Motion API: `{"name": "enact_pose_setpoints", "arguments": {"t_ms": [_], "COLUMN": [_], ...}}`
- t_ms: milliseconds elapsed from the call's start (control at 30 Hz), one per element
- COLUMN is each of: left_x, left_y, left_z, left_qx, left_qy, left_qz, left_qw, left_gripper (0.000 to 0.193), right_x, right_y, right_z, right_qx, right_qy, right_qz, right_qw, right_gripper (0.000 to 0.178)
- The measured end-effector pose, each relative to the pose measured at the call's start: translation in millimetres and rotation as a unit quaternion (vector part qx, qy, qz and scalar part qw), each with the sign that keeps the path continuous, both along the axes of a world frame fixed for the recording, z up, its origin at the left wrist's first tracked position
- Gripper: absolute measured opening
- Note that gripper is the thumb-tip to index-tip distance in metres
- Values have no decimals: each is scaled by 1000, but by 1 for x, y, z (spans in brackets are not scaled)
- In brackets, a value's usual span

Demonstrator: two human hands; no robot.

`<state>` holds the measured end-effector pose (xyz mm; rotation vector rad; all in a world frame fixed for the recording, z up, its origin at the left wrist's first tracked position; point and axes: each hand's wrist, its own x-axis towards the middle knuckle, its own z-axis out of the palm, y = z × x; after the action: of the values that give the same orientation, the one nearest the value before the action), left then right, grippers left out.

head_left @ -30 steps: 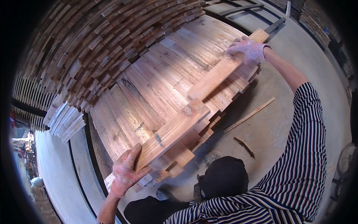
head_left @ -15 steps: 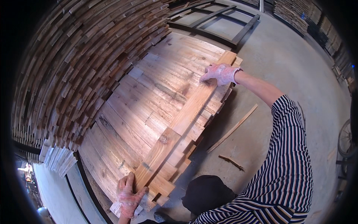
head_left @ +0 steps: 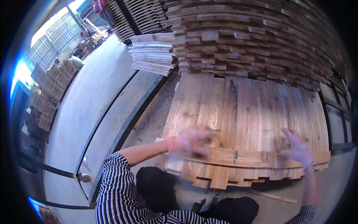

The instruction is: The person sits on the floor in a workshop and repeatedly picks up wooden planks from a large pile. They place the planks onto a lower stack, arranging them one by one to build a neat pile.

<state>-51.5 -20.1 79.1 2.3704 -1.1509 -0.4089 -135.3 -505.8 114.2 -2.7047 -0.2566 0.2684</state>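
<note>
A layer of planks (head_left: 257, 115) lies side by side in front of me, with uneven near ends. Across them, close to those ends, runs a line of crosswise boards (head_left: 242, 158). My left hand (head_left: 189, 141), in a pinkish knit glove, hovers at the left end of this line. It is blurred, but thumb and fingers look apart with nothing in them. At the right part of the line is my gloved right hand (head_left: 297, 148), thumb and fingers spread. Whether it touches the board there I cannot tell.
Behind the planks rises a tall stack of boards (head_left: 238, 44). A smaller bundle of pale slats (head_left: 153, 54) sticks out at its left. Dark metal rails (head_left: 134, 112) run along the floor on the left. A loose strip of wood (head_left: 274, 196) lies on the floor nearby.
My view has swung toward the left, so the planks now point away from me. My left hand has come off the near end of the crosswise board; my right hand has opened wider.
</note>
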Motion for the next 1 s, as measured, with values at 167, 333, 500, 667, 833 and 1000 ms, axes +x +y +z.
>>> {"name": "enact_pose_setpoints", "arguments": {"t_ms": [167,333,500,667,833,1000], "left_x": [161,316,434,474,458,339], "left_y": [102,210,256,297,305,386], "left_z": [-81,-105,-129,-159,-149,-100], "left_qx": [-328,-362,-421,-567,-597,-576], "left_qy": [26,-14,41,197,280,392], "left_qz": [370,631,739,590,585,506], "left_qw": [869,685,525,540,472,509], "left_gripper": [54,70,83,88,76,48], "right_x": [112,188,200,206,204,202], "right_y": [136,234,257,261,258,264], "right_z": [-54,-87,-84,-91,-90,-91], "right_qx": [81,-206,-224,-259,-265,-266], "right_qy": [-56,-75,-47,-69,-74,-26], "right_qz": [-9,-92,-63,-37,-38,-63], "right_qw": [995,971,971,963,961,962], "right_gripper": [90,88,90,91,90,90]}}
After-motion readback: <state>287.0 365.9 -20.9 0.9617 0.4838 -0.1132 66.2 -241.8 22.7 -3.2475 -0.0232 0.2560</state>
